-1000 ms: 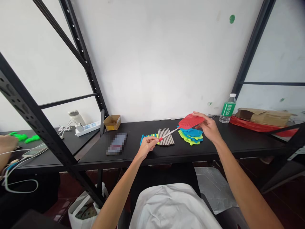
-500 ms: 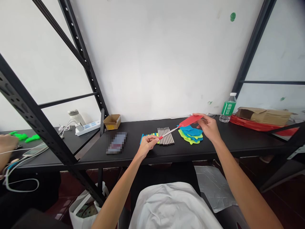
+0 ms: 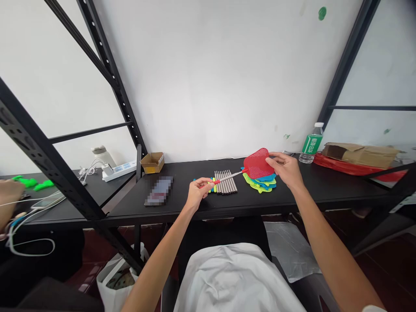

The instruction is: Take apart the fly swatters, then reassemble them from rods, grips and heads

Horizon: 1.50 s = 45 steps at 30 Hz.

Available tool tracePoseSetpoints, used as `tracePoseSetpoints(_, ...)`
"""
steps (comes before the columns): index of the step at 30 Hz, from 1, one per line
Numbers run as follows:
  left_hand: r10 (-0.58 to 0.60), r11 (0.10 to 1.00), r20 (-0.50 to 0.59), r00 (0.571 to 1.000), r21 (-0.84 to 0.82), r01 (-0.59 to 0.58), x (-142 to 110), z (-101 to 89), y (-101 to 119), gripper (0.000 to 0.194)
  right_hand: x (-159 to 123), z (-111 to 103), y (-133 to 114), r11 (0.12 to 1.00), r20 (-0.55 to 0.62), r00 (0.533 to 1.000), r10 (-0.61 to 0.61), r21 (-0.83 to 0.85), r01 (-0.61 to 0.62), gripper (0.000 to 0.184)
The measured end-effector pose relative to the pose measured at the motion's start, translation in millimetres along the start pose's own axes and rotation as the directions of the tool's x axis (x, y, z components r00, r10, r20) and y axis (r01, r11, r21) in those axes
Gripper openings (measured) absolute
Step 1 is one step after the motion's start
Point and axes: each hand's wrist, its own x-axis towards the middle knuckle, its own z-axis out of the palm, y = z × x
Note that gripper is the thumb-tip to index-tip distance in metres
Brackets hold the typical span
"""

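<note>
A red fly swatter point(image 3: 257, 164) with a metal rod is held between my two hands above the black table. My left hand point(image 3: 196, 193) is closed round its red handle end. The fingers of my right hand point(image 3: 284, 168) pinch the right edge of the perforated red head. Beneath that head lies a stack of blue and yellow-green swatter heads point(image 3: 260, 186). Several metal rods point(image 3: 226, 183) lie side by side under the held rod. Blue and yellow-green handles point(image 3: 212, 187) are partly hidden behind my left hand.
A phone point(image 3: 159, 191) and a small cardboard box point(image 3: 152, 163) are left of the handles on the black table point(image 3: 185, 171). A water bottle point(image 3: 311, 144) stands at right, near a cardboard package point(image 3: 360, 155). Black posts flank the table. Another person's hand point(image 3: 10, 197) shows far left.
The swatter has turned about its rod, so its red head now shows its broad face instead of lying nearly edge-on. Both hands still hold it.
</note>
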Motion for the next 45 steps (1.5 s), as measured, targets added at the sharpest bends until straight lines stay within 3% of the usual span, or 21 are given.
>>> tracePoseSetpoints(4, 0.009, 0.999, -0.092, 0.996, -0.051, -0.014, 0, -1.2, 2, 0.025, -2, 2, -3, 1.000, 0.067, 0.998, 0.020, -0.014, -0.019, 0.051)
tracePoseSetpoints(10, 0.001, 0.985, -0.174, 0.985, -0.169, -0.031, 0, 0.0, 5, 0.028, -3, 15, -2, 0.992, 0.125, 0.989, 0.077, 0.089, -0.088, 0.039)
tracePoseSetpoints(16, 0.007, 0.977, -0.174, 0.985, -0.209, -0.044, 0, 2.3, 7, 0.030, 0, 12, 0, 0.933, 0.219, 0.970, 0.102, 0.316, -0.170, 0.042)
tracePoseSetpoints(21, -0.020, 0.979, -0.184, 0.983, -0.202, -0.018, 1, 0.5, 8, 0.031, 1, 8, 1, 0.932, 0.281, 0.953, 0.111, 0.304, -0.198, 0.054)
tracePoseSetpoints(25, -0.015, 0.982, -0.190, 0.982, -0.189, -0.022, 3, -6.9, 10, 0.031, 1, 10, 5, 0.947, 0.312, 0.943, 0.113, 0.253, -0.197, 0.042)
tracePoseSetpoints(28, -0.006, 0.995, -0.214, 0.977, -0.103, -0.016, 5, -14.4, 12, 0.032, -1, 17, 13, 0.966, 0.326, 0.937, 0.125, 0.175, -0.190, 0.038)
tracePoseSetpoints(32, 0.076, 0.987, -0.228, 0.971, 0.155, -0.041, 4, -20.0, 17, 0.041, -5, 30, 28, 0.963, 0.330, 0.932, 0.148, 0.167, -0.212, 0.038)
tracePoseSetpoints(39, 0.274, 0.835, -0.266, 0.924, 0.542, -0.092, 2, -24.6, 26, 0.052, -9, 40, 42, 0.970, 0.301, 0.944, 0.133, 0.155, -0.186, 0.041)
tracePoseSetpoints(42, 0.206, 0.814, -0.290, 0.935, 0.581, 0.001, 7, -34.6, 21, 0.050, -9, 43, 46, 0.978, 0.298, 0.949, 0.104, 0.145, -0.153, 0.046)
tracePoseSetpoints(45, 0.085, 0.873, -0.363, 0.928, 0.475, 0.106, 14, -42.8, 11, 0.049, -10, 49, 52, 0.984, 0.314, 0.946, 0.077, 0.131, -0.124, 0.050)
